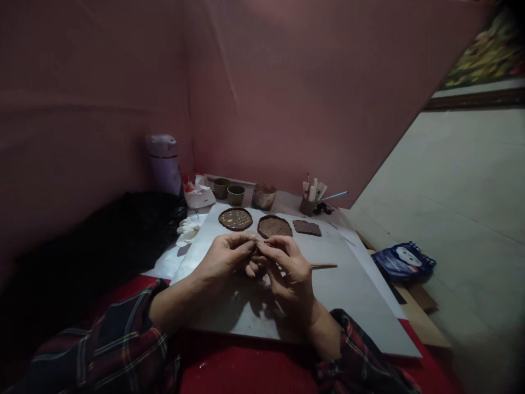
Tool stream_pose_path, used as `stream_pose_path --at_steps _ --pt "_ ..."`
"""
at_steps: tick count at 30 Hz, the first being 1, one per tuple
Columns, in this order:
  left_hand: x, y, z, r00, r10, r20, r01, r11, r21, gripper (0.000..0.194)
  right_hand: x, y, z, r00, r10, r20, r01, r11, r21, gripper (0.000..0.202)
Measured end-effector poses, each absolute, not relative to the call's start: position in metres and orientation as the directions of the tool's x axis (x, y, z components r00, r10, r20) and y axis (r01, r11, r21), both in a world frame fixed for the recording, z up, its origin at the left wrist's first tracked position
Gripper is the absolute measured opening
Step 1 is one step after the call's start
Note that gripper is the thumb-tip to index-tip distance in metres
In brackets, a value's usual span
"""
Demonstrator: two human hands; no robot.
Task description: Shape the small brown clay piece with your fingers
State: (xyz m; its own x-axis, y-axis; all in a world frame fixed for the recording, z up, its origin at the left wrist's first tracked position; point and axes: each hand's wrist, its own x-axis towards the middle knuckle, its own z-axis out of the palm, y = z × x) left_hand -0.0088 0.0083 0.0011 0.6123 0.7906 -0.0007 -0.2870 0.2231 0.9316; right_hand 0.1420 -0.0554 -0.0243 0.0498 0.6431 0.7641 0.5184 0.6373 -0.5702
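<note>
My left hand [227, 254] and my right hand [289, 265] meet above the white board [348, 301], fingers bent around a small lump of brown clay [256, 253]. Both thumbs press on the lump, and the fingers hide most of its shape. Just beyond my hands lie a dark round clay piece with yellow specks [235, 219], a plain round brown piece with a raised rim [274, 226] and a small flat brown slab [307, 227]. A thin wooden stick [325, 266] lies on the board, its near end hidden behind my right hand.
Behind the board stand two small cups [222, 189] [235, 196], a smeared bowl [263, 197] and a tool holder [307, 206]. White gloves [188, 231] and a black bag [102, 246] lie left. A blue pouch [404, 261] sits right.
</note>
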Motion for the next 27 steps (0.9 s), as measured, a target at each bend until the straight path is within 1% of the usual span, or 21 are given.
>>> stream_pose_path --at_steps 3,6,10,13,15,17,19,21,24,27 --pt "-0.0079 0.0074 0.0041 0.581 0.814 0.004 -0.284 0.199 0.938 0.045 0.1410 -0.0563 -0.0248 0.106 0.677 0.728 0.488 0.603 -0.631 0.037" --pt "-0.0081 0.0066 0.0071 0.541 0.841 -0.018 -0.256 0.185 0.949 0.042 0.1399 -0.0560 -0.0265 0.169 0.715 0.678 0.440 0.561 -0.701 0.038" --pt "-0.0085 0.0070 0.0079 0.517 0.856 -0.026 -0.271 0.193 0.943 0.039 0.1388 -0.0534 -0.0288 0.220 0.783 0.582 0.416 0.464 -0.782 0.023" --pt "-0.0081 0.0078 0.0057 0.535 0.845 -0.014 -0.273 0.189 0.943 0.039 0.1382 -0.0508 -0.0306 0.266 0.784 0.561 0.408 0.436 -0.802 0.016" --pt "-0.0077 0.0073 0.0036 0.560 0.828 0.014 -0.261 0.161 0.952 0.040 0.1386 -0.0494 -0.0316 0.278 0.747 0.603 0.437 0.461 -0.772 0.013" --pt "-0.0073 0.0059 0.0018 0.572 0.819 0.031 -0.255 0.142 0.957 0.038 0.1395 -0.0487 -0.0322 0.257 0.682 0.685 0.493 0.517 -0.700 0.013" --pt "-0.0068 0.0043 0.0011 0.566 0.824 0.029 -0.264 0.148 0.953 0.036 0.1404 -0.0488 -0.0322 0.204 0.604 0.771 0.547 0.582 -0.601 0.019" --pt "-0.0064 0.0033 0.0011 0.543 0.839 0.017 -0.282 0.163 0.946 0.035 0.1406 -0.0497 -0.0320 0.140 0.549 0.824 0.588 0.623 -0.516 0.028" --pt "-0.0063 0.0037 0.0013 0.519 0.855 0.008 -0.299 0.173 0.939 0.034 0.1396 -0.0524 -0.0315 0.070 0.530 0.845 0.631 0.632 -0.450 0.039" --pt "-0.0067 0.0053 0.0008 0.530 0.848 0.013 -0.305 0.177 0.936 0.030 0.1390 -0.0551 -0.0316 0.024 0.538 0.843 0.646 0.635 -0.424 0.040"
